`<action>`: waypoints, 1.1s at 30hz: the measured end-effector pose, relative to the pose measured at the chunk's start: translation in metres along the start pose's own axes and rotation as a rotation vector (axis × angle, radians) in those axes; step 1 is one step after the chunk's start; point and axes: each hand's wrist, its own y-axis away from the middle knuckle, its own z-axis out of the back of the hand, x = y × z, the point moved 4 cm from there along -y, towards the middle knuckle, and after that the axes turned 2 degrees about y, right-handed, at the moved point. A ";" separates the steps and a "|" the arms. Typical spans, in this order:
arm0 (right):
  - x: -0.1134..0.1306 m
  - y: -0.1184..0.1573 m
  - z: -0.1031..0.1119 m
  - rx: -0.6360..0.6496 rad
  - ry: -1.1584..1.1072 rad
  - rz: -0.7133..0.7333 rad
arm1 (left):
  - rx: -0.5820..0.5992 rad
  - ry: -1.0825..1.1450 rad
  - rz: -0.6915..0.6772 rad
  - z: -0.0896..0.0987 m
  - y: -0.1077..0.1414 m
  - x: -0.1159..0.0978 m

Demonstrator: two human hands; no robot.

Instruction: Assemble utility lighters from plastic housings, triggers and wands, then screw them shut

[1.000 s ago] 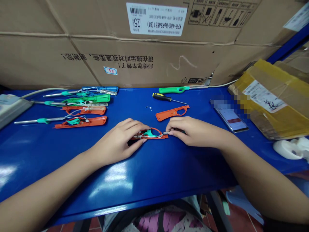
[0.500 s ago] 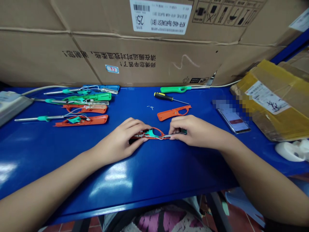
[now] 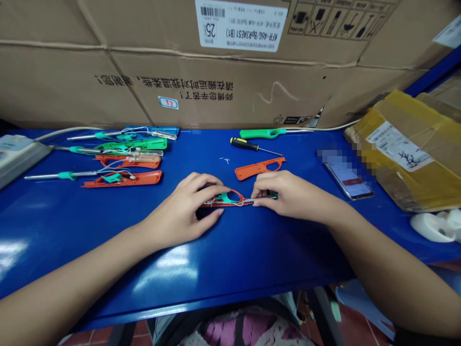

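An opened orange long-neck lighter (image 3: 236, 194), its green trigger and white wire exposed, lies on the blue table between my hands. My left hand (image 3: 187, 204) arches over its handle end with thumb and fingers apart. The thumb sits off the near edge, and the fingertips hide part of the inside. My right hand (image 3: 279, 192) pinches the metal tube (image 3: 249, 201) at the lighter's right end. A dark green bit shows beyond those fingers. Behind them lies a loose orange half-shell (image 3: 259, 168).
Several opened lighters (image 3: 122, 179) lie at left beside a power strip (image 3: 21, 156). A screwdriver (image 3: 247, 144), tiny white pieces (image 3: 225, 160) and a closed green lighter (image 3: 261, 133) lie behind. At right are a phone (image 3: 347, 175) and a taped parcel (image 3: 414, 154). A large carton (image 3: 162, 67) stands behind.
My left thumb has come away from the lighter's near edge, widening the gap to the fingers. My right hand keeps its pinch nearly unmoved.
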 end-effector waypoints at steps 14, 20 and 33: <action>0.000 0.001 0.002 -0.029 0.053 0.007 | -0.100 0.050 0.018 -0.025 -0.034 -0.010; 0.003 0.004 0.004 -0.007 0.057 0.015 | -0.210 0.135 -0.025 -0.023 -0.031 -0.011; 0.003 0.005 0.006 -0.039 0.022 0.057 | -0.189 0.211 0.013 -0.021 -0.031 -0.010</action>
